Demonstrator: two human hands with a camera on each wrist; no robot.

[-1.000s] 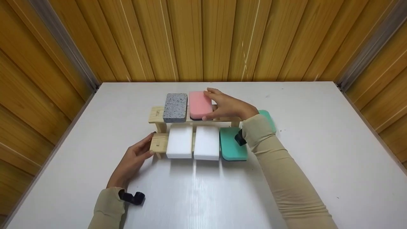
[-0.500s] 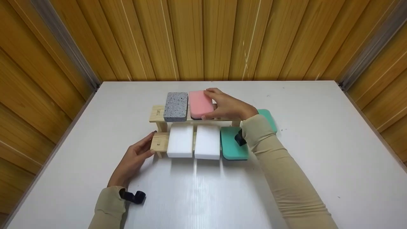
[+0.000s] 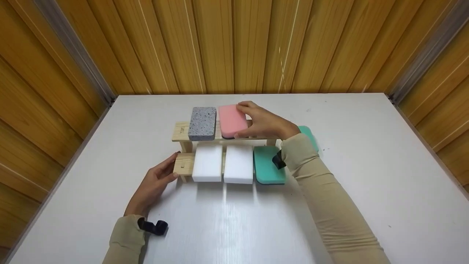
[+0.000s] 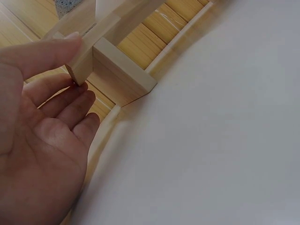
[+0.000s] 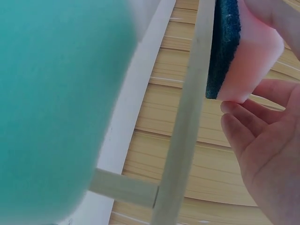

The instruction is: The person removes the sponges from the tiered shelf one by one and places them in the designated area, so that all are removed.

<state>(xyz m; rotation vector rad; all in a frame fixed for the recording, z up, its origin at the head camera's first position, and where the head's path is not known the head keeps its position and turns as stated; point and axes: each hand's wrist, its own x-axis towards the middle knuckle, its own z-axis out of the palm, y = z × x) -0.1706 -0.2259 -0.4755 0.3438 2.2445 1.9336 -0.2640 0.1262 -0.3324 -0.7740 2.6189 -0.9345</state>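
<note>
My right hand point(image 3: 265, 121) holds a pink sponge point(image 3: 232, 121) by its right side, thumb at the front corner and fingers at the back. In the right wrist view the sponge's dark scouring layer point(image 5: 224, 51) lies against the rack's upper board point(image 5: 187, 108). Left of it on the upper tier sits a grey speckled sponge point(image 3: 202, 123). My left hand point(image 3: 154, 187) pinches the left end of the wooden rack's lower tier point(image 3: 184, 164) between thumb and fingers. Two white sponges point(image 3: 207, 163) and a green sponge point(image 3: 269, 167) lie along that lower tier.
Another green sponge point(image 3: 310, 137) lies at the rack's right, partly hidden by the right sleeve point(image 3: 322, 183). The rack stands on a white table point(image 3: 366, 146) with wood-patterned panel walls point(image 3: 249, 44) behind and at the sides.
The pink sponge has shifted slightly right and tilted a little with my right hand, widening the gap to the grey sponge. My left hand stays at the rack's end.
</note>
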